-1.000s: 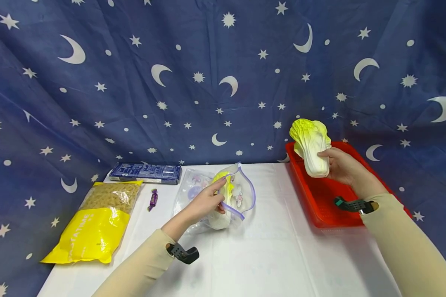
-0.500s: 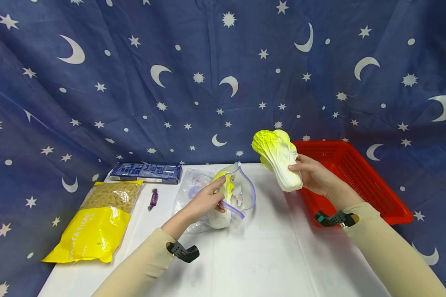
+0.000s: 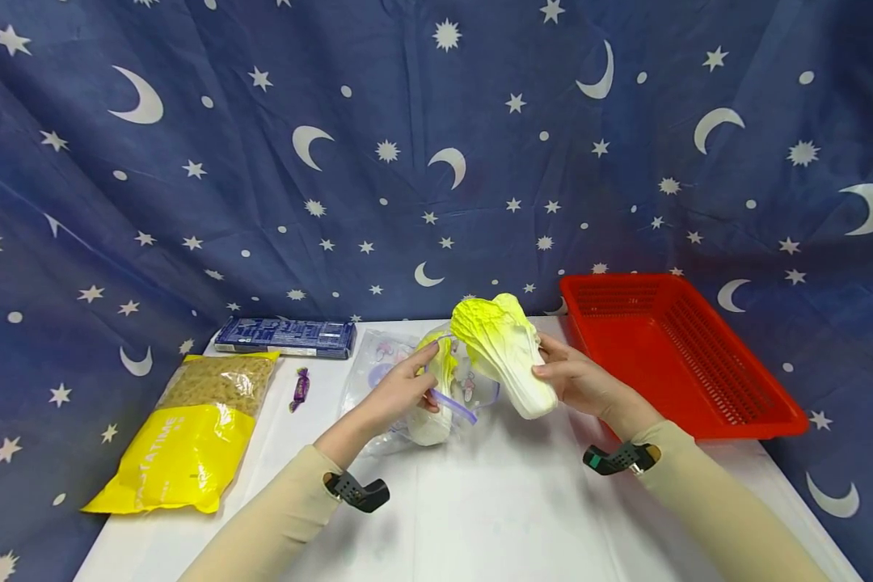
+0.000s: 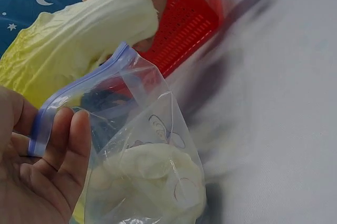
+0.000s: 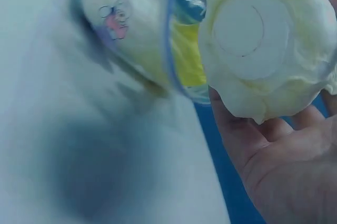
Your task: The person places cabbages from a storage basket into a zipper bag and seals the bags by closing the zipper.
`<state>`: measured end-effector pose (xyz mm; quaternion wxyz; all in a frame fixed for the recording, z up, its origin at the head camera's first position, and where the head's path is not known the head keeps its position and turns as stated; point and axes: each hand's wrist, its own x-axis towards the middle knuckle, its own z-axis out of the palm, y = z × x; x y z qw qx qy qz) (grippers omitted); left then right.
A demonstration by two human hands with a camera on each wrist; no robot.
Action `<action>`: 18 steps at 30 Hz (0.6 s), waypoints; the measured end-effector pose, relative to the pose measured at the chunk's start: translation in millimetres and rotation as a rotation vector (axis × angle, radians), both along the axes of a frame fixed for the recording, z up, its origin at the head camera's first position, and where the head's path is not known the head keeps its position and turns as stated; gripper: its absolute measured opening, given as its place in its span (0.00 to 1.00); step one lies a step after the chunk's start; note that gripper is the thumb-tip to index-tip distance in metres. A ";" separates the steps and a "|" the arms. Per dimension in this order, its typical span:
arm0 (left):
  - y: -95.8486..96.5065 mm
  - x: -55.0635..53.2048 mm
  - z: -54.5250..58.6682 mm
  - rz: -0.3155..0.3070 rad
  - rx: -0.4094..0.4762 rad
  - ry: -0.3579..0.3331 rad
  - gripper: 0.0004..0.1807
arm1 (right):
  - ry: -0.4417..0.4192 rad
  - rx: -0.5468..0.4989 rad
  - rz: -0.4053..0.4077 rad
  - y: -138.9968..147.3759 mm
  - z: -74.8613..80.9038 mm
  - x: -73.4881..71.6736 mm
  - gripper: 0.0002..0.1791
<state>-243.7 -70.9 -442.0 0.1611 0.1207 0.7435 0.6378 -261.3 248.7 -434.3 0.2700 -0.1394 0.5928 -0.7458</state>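
Note:
My right hand grips a yellow-and-white napa cabbage by its white base, holding it tilted at the mouth of a clear zip bag. In the right wrist view the cabbage's round cut base faces the camera. My left hand pinches the purple zip edge of the zip bag, which stands open. Inside the bag lies another napa cabbage, its pale end showing through the plastic. Pink cartoon prints mark the bag.
A red plastic basket stands at the right. On the left are a yellow pasta bag, a small purple wrapped candy and a flat blue package. A dark blue curtain hangs behind the white table.
My right hand has carried the napa cabbage leftward and down from over the red basket to the zip bag's mouth. My left hand has stayed at the bag's edge.

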 end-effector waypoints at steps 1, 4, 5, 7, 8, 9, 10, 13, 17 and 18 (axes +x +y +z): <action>0.4 0.1 0.1 0.005 0.002 -0.003 0.39 | 0.004 0.014 0.011 -0.9 -2.8 0.3 0.45; 0.9 -0.1 0.9 0.022 0.008 -0.019 0.38 | 0.035 0.066 0.039 -4.8 -9.1 0.5 0.45; 0.8 -0.3 0.9 0.028 0.014 -0.019 0.38 | 0.043 0.088 0.041 -7.0 -10.6 0.2 0.45; 0.5 -0.4 1.4 0.037 0.030 -0.023 0.38 | 0.067 0.153 0.034 -11.2 -13.1 0.1 0.45; 0.2 -0.4 1.5 0.040 0.038 -0.028 0.38 | 0.078 0.192 0.025 -13.3 -14.0 0.2 0.45; 0.1 -0.5 1.6 0.042 0.045 -0.031 0.38 | 0.091 0.237 0.012 -15.3 -14.8 0.5 0.45; -0.1 -0.5 1.8 0.044 0.052 -0.036 0.38 | 0.103 0.287 -0.001 -17.1 -16.0 0.7 0.44; -0.3 -0.6 2.2 0.049 0.063 -0.036 0.39 | 0.183 0.432 -0.015 -21.4 -16.6 3.2 0.43; 0.6 -1.8 3.6 0.048 0.060 0.005 0.39 | 0.300 0.617 -0.018 -26.1 -15.3 6.3 0.40; 1.2 -2.1 4.0 0.040 0.055 0.021 0.38 | 0.321 0.658 -0.020 -27.4 -14.6 7.0 0.39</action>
